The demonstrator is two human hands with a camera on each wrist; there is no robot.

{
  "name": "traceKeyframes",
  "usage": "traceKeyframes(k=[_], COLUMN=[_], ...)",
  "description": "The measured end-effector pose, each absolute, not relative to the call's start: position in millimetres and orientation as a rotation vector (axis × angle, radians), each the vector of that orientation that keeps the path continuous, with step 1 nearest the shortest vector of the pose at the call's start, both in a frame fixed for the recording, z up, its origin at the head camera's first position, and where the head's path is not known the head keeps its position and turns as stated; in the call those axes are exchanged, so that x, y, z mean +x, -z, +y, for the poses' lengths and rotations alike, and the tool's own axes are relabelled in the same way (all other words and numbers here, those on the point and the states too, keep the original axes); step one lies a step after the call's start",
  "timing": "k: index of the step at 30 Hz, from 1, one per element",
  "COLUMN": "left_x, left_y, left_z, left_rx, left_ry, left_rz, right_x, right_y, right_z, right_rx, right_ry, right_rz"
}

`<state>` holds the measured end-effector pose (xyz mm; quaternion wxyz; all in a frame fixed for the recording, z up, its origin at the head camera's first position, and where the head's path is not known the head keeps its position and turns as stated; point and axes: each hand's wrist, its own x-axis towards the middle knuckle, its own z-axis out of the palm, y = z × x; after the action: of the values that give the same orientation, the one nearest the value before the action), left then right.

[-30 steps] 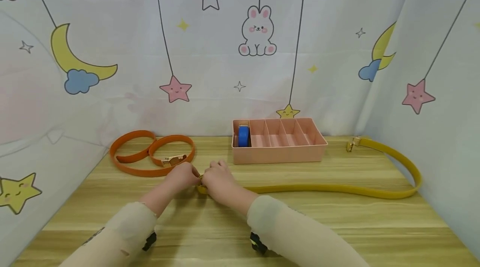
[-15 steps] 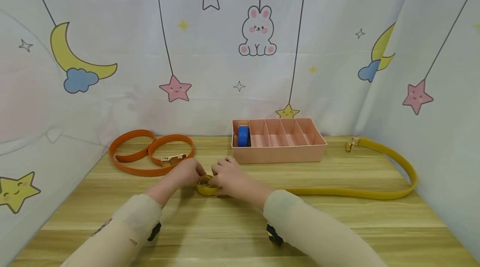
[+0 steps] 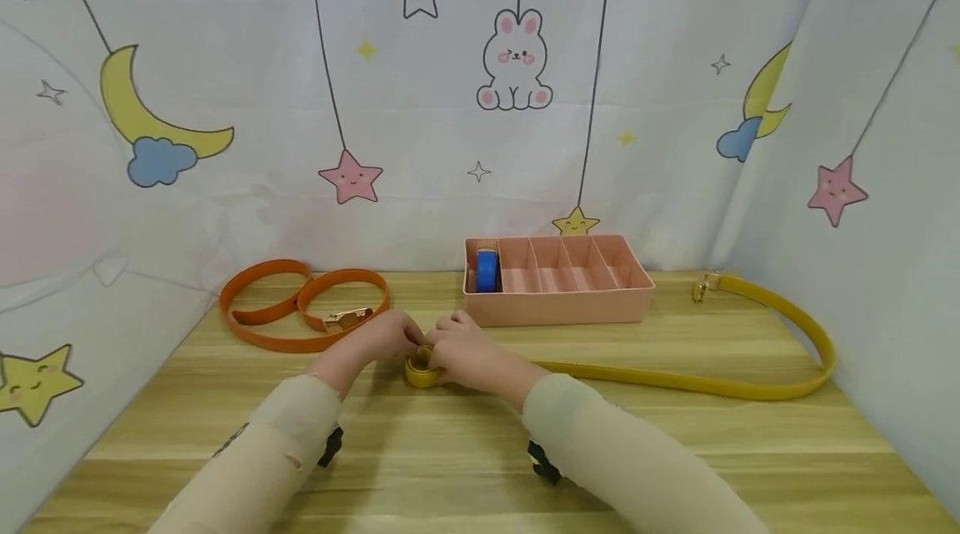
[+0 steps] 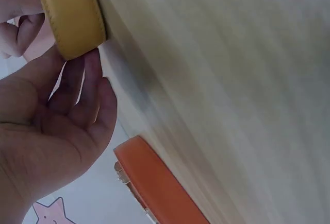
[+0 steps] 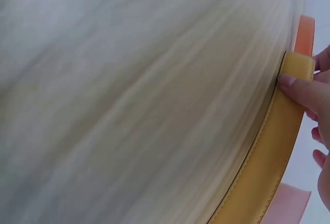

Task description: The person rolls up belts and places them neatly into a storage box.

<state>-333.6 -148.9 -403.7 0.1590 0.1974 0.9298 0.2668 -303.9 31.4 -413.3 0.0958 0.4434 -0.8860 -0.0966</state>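
A yellow belt [image 3: 660, 381] stands on its edge on the table, its left end rolled into a small coil [image 3: 422, 377] between the hands. My left hand [image 3: 386, 337] pinches the coil's left and far side; the left wrist view shows its thumb and fingertips at the stitched yellow band [image 4: 75, 18]. From the other side my right hand [image 3: 474, 357] grips the same belt, thumb [image 5: 296, 87] pressed on its outer face and fingers behind it. The belt's long tail curves round to a gold buckle [image 3: 701, 291] at the far right. The right hand hides part of the coil.
An orange belt [image 3: 273, 342] with a gold buckle lies loosely looped at the back left, close to the left hand. Behind the hands stands a pink divided box [image 3: 558, 309], with a rolled blue belt [image 3: 487, 271] in its leftmost compartment. Printed cloth walls [image 3: 420, 117] border the table.
Both hands have shifted a little to the right along with the coil. The right hand's fingers loosened from the coil half a second ago and now press close against it again.
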Motion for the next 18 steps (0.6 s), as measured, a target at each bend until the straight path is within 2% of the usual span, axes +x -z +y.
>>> traceKeyframes(k=[8, 18], left_x=[-323.2, -313.1], left_y=[407.7, 405.7], left_z=[-143.6, -133.4], left_rx=[0.289, 0.214], left_ry=[-0.807, -0.947], left_rz=[2.794, 2.772], right_x=[-299.2, -295.0], right_y=[409.8, 411.7], right_z=[18.4, 13.1], right_rx=[1.150, 1.009], right_ry=[0.137, 0.089], right_rz=[-2.821, -2.882])
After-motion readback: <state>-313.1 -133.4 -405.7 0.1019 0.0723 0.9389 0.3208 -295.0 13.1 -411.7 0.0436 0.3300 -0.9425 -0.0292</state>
